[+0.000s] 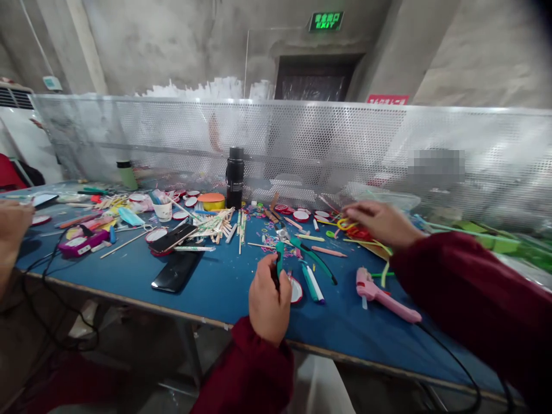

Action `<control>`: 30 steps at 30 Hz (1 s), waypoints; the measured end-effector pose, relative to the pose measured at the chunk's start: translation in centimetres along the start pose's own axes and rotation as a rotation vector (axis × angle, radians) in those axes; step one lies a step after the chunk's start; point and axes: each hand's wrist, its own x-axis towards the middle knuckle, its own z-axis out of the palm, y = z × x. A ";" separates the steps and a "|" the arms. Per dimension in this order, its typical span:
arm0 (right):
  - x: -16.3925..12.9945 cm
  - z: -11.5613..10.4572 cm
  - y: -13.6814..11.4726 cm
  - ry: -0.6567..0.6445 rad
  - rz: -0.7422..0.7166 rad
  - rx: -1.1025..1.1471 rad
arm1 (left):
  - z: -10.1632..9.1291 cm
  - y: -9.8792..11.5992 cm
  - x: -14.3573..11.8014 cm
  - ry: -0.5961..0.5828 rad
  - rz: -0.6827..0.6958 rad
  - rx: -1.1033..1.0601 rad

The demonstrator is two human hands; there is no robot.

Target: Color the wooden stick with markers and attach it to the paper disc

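My left hand (269,299) is closed around one teal-and-black handle of a pair of pliers (317,260). Its metal head points away from me, and the other handle slants off to the right over the table. Out to the right, my right hand (379,223) is over a heap of coloured strips, its fingertips at a yellow loop (344,224). Motion blurs those fingers, so I cannot tell whether they grip the loop. Below it lies a pink glue gun (386,296). A teal marker and a white marker (315,283) lie side by side near my left hand.
On the blue table (224,299) are dark phones (177,270), wooden sticks (219,224), a paper cup (163,210), a black flask (235,178) and a purple device (84,244). A perforated metal screen (181,144) stands behind. Another person's hand (12,230) is at far left.
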 end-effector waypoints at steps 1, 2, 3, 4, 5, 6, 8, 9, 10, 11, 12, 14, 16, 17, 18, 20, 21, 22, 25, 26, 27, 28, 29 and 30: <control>-2.4 1.2 -0.7 -0.129 -0.024 0.158 | -0.1 0.3 0.0 -0.004 0.014 -0.013; -4.9 2.4 -1.5 -0.216 0.022 0.350 | -0.2 0.6 0.0 -0.010 0.031 -0.026; -7.5 3.4 -2.4 -0.316 0.086 0.544 | -0.2 1.0 0.0 -0.018 0.048 -0.037; -10.0 4.2 -3.3 -0.417 0.148 0.734 | -0.4 1.4 -0.1 -0.028 0.073 -0.046; -12.3 4.8 -4.1 -0.473 0.190 0.922 | -0.4 1.9 -0.2 -0.041 0.090 -0.043; -14.3 5.2 -4.8 -0.489 0.228 1.089 | -0.5 2.5 -0.4 -0.049 0.103 -0.031; -17.5 5.7 -5.7 -0.513 0.290 1.345 | -0.7 3.6 -0.8 -0.104 0.152 -0.006; -18.6 5.9 -5.9 -0.553 0.309 1.444 | -0.7 4.1 -1.1 -0.154 0.190 0.005; -19.5 6.0 -6.0 -0.581 0.338 1.519 | -0.8 4.6 -1.2 -0.212 0.231 0.019; -20.1 6.2 -5.9 -0.570 0.366 1.575 | -0.9 5.0 -1.3 -0.263 0.271 0.037; -20.6 6.3 -5.6 -0.528 0.383 1.625 | -1.1 5.3 -1.2 -0.318 0.305 0.062; -21.2 6.7 -4.7 -0.444 0.418 1.694 | -1.7 5.4 -0.4 -0.437 0.367 0.125; -21.5 6.9 -3.5 -0.368 0.483 1.710 | -2.4 4.8 1.5 -0.492 0.367 0.215; -21.6 6.9 -2.9 -0.341 0.513 1.702 | -2.8 4.2 3.0 -0.469 0.355 0.275; -21.7 6.9 -2.3 -0.320 0.532 1.697 | -3.0 3.3 4.6 -0.445 0.334 0.352; -21.8 6.8 -1.4 -0.289 0.533 1.700 | -2.9 1.2 8.2 -0.416 0.297 0.534; -21.9 6.8 -1.0 -0.275 0.520 1.708 | -2.6 0.1 9.9 -0.450 0.278 0.627; -22.0 6.8 -0.7 -0.264 0.503 1.717 | -2.2 -1.0 11.5 -0.498 0.262 0.715; -22.3 7.0 -0.1 -0.246 0.442 1.731 | -0.2 -3.5 14.7 -0.655 0.194 0.952; -22.4 7.1 0.1 -0.248 0.425 1.735 | 0.5 -4.1 15.2 -0.711 0.180 1.002; -22.5 7.1 0.3 -0.251 0.411 1.740 | 1.1 -4.6 15.4 -0.732 0.170 1.020; -22.6 7.2 0.5 -0.252 0.402 1.746 | 1.7 -5.0 15.5 -0.751 0.161 1.031; -22.6 7.2 0.8 -0.250 0.397 1.753 | 2.1 -5.3 15.5 -0.770 0.150 1.040; -22.7 7.2 0.9 -0.247 0.395 1.759 | 2.5 -5.6 15.5 -0.787 0.138 1.046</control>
